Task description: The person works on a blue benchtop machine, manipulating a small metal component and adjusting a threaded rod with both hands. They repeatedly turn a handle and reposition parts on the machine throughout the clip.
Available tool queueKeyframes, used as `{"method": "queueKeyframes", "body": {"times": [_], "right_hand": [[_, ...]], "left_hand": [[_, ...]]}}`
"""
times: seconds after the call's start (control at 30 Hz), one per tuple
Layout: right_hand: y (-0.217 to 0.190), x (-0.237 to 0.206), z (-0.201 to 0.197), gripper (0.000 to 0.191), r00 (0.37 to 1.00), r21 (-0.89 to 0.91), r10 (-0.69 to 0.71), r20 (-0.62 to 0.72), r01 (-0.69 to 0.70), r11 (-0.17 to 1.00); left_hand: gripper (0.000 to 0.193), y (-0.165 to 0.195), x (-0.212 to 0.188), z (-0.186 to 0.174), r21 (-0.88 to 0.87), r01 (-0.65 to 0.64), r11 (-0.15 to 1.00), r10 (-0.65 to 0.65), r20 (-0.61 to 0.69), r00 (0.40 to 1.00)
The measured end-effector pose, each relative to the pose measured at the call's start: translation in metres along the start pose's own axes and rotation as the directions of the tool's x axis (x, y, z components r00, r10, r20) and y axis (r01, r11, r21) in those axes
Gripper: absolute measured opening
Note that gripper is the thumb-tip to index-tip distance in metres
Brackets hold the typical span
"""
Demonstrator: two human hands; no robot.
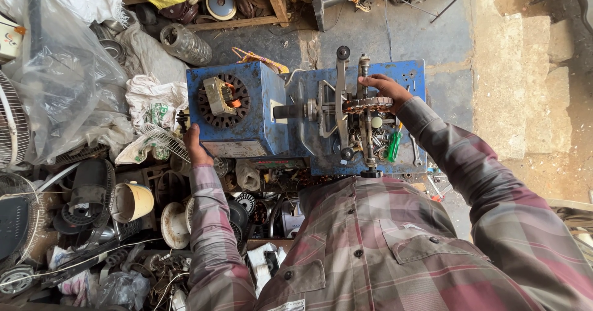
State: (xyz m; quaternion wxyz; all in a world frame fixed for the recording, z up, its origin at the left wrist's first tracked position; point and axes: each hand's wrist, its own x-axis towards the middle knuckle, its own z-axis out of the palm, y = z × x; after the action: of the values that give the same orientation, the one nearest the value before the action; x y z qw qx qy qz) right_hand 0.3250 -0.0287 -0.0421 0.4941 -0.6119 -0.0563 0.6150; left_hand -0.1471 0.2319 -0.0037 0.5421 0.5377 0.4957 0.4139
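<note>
Winding machine (309, 116) sits straight ahead of me. My left hand (194, 147) is at its left box edge, my right hand (386, 90) on the coil frame (367, 104) to the right. Screwdriver (393, 145) lies below that; fan parts (92, 193) heaped left.

Soft even daylight, faint shadows, sharp focus, slight wide-angle bending at edges.

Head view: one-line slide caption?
Person at a blue winding machine: right hand on the copper-wound former, left hand at the machine's left side, fan parts heaped alongside.
</note>
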Motion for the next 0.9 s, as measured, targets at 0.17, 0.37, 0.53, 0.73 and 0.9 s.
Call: {"method": "queueKeyframes", "body": {"times": [0.17, 0.37, 0.53, 0.73, 0.9], "right_hand": [[0.0000, 0.0004, 0.0001, 0.091, 1.000, 0.013, -0.004, 0.008, 0.004, 1.000], [-0.0004, -0.0004, 0.0005, 0.089, 1.000, -0.019, -0.002, -0.011, 0.001, 1.000], [0.0000, 0.0003, 0.0003, 0.088, 1.000, -0.008, 0.001, -0.004, -0.001, 1.000], [-0.0001, 0.0002, 0.0001, 0.088, 1.000, -0.063, 0.011, -0.027, -0.012, 0.998], [-0.0007, -0.0017, 0.0003, 0.090, 0.999, -0.087, 0.029, -0.046, -0.032, 0.996]], "left_hand": [[0.048, 0.0032, -0.0019, 0.0009, -0.048, 0.019, 0.999, -0.018, 0.014, 1.000], [0.047, 0.0020, -0.0010, 0.0010, -0.066, 0.004, 0.998, -0.002, 0.019, 1.000], [0.050, -0.0005, 0.0004, -0.0001, -0.005, -0.002, 1.000, 0.002, 0.004, 1.000], [0.049, -0.0016, 0.0006, -0.0004, 0.015, 0.001, 1.000, -0.001, -0.012, 1.000], [0.049, 0.0006, -0.0003, 0.0005, 0.034, 0.008, 0.999, -0.007, -0.018, 1.000]]}}
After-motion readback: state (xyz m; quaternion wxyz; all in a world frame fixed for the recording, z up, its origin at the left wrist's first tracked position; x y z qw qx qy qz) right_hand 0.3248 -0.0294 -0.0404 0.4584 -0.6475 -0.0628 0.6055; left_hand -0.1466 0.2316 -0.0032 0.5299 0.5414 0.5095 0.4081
